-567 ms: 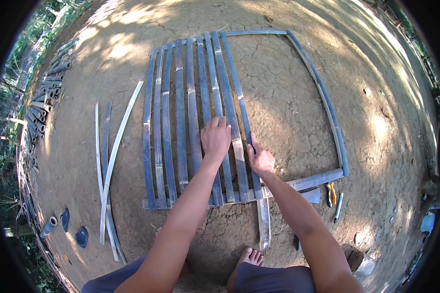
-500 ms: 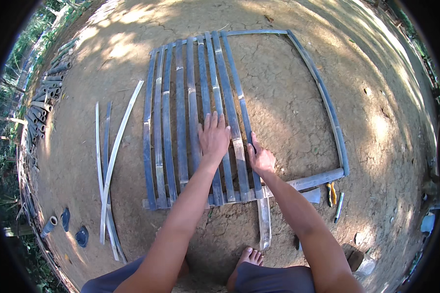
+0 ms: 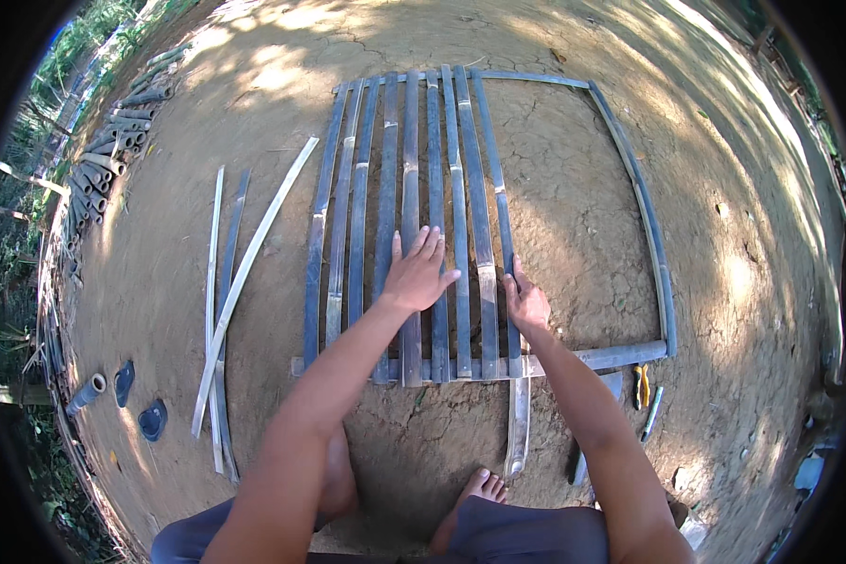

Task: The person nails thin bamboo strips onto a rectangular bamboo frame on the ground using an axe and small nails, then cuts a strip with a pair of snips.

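A flat frame of split bamboo lies on the ground, its near rail (image 3: 630, 354) and right rail (image 3: 650, 226) in plain sight. Several dark bamboo slats (image 3: 411, 141) run across its left and middle part, side by side with gaps. My left hand (image 3: 417, 274) rests flat on the middle slats with fingers spread. Farther right, my right hand (image 3: 529, 301) grips the rightmost bamboo slat (image 3: 500, 202), thumb and finger at its edges; the remaining fingers are curled. From beneath the near rail a pale bamboo piece (image 3: 518, 428) sticks out toward my bare foot (image 3: 479, 491).
Loose bamboo strips (image 3: 254, 244) lie left of the frame. Two dark sandals (image 3: 152, 420) and a short bamboo tube (image 3: 86, 395) are nearer. Bamboo tubes (image 3: 99, 174) are piled at far left. Pliers with orange handles (image 3: 641, 387) and a marker (image 3: 653, 414) lie right of my right forearm.
The view has shifted, so the frame appears farther right. My left hand has moved left across the slats, with its fingers spread wider. My right hand remains at the rightmost slat.
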Action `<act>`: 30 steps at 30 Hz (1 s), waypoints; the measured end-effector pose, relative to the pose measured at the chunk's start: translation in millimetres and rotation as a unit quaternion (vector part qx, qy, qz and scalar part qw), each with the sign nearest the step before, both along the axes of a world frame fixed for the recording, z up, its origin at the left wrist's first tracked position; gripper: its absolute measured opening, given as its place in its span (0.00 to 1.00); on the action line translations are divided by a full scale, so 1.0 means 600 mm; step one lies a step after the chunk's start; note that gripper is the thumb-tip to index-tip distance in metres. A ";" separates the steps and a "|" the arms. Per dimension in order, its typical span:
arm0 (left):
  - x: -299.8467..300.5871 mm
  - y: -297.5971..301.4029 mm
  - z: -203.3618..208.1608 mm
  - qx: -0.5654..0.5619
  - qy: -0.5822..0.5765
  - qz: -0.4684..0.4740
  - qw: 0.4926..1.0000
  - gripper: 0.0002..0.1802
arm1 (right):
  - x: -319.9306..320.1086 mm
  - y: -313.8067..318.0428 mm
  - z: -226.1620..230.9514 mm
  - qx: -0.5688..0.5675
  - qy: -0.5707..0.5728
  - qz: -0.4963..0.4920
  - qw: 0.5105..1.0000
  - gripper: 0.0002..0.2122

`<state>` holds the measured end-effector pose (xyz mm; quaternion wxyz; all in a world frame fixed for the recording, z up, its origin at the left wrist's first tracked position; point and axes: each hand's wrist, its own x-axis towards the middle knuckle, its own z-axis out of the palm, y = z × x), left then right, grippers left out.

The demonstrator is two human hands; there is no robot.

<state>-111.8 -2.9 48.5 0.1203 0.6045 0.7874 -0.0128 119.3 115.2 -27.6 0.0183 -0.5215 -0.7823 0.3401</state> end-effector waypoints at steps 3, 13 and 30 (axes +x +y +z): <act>-0.042 -0.124 0.051 -0.028 0.029 -0.111 0.993 0.42 | -0.003 -0.002 0.024 -0.034 -0.018 -0.006 0.999 0.28; -0.146 -0.707 0.288 -0.272 0.031 -0.012 0.962 0.40 | -0.026 -0.013 -0.006 -0.022 -0.006 0.007 1.000 0.35; -0.098 -0.625 0.293 -0.199 -0.100 -0.067 0.973 0.27 | 0.292 0.055 0.172 0.101 0.126 -0.117 0.980 0.26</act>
